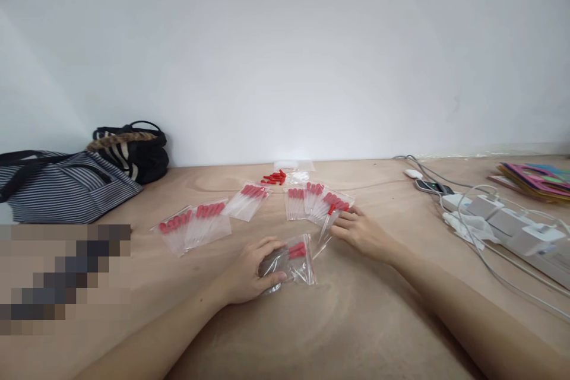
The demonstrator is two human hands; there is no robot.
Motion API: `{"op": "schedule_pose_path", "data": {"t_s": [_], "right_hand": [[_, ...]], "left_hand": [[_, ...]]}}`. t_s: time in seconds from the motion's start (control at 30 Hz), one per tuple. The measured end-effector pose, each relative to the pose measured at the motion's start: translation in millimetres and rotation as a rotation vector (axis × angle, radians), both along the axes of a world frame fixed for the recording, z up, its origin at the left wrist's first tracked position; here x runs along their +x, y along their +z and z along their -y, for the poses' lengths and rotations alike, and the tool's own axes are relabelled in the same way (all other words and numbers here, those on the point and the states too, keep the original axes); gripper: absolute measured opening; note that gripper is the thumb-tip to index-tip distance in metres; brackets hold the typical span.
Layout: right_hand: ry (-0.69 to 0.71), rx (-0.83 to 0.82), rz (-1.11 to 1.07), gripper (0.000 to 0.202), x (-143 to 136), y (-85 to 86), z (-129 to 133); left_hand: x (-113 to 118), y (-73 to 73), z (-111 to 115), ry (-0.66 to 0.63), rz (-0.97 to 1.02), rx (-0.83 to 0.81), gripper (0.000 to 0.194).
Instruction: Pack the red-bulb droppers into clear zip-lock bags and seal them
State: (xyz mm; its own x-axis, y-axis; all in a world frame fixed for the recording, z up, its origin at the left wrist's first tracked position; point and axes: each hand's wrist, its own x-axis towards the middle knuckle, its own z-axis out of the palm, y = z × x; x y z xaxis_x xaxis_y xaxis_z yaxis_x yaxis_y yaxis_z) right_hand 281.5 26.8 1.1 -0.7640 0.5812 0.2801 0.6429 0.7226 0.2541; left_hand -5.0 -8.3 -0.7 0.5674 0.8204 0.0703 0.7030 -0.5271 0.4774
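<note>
Near the front middle of the table, my left hand (pixel 252 270) curls around a clear zip bag (pixel 305 267), thumb in front and fingers behind. Red-bulbed droppers lie inside that bag, their bulbs towards its far end. To the right, my right hand (pixel 358 234) has its fingers closed at a clear dropper with a red bulb (pixel 326 224), which lies slanted beside the fingertips. Just behind these fingers is a filled bag of red-bulbed droppers (pixel 332 205), partly overlapped by the hand. A second clear tube shows below the fingertips.
Filled dropper bags lie at the left (pixel 207 225), in the middle (pixel 247 202) and right of middle (pixel 296 205). Loose red bulbs (pixel 275 177) and clear tubes (pixel 298 177) lie near the wall. Striped bag (pixel 71 187) stands left; chargers and cables (pixel 503 214) run along the right.
</note>
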Motion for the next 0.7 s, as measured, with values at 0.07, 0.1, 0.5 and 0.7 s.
{"op": "schedule_pose_path", "data": {"t_s": [0.07, 0.1, 0.5, 0.7], "right_hand": [[0.022, 0.001, 0.004, 0.017, -5.6, -2.3, 1.0], [0.030, -0.001, 0.000, 0.017, -7.6, -3.2, 1.3], [0.241, -0.463, -0.462, 0.023, -48.3, -11.1, 24.3], [0.067, -0.666, -0.485, 0.027, -22.3, -0.7, 19.9]], "left_hand": [[0.5, 1.5, 0.4, 0.008, -0.013, -0.008, 0.049], [0.7, 2.4, 0.7, 0.007, -0.015, -0.007, 0.049], [-0.1, -0.8, -0.9, -0.030, 0.019, 0.028, 0.055], [0.0, 1.5, 0.3, -0.009, -0.001, 0.000, 0.056]]}}
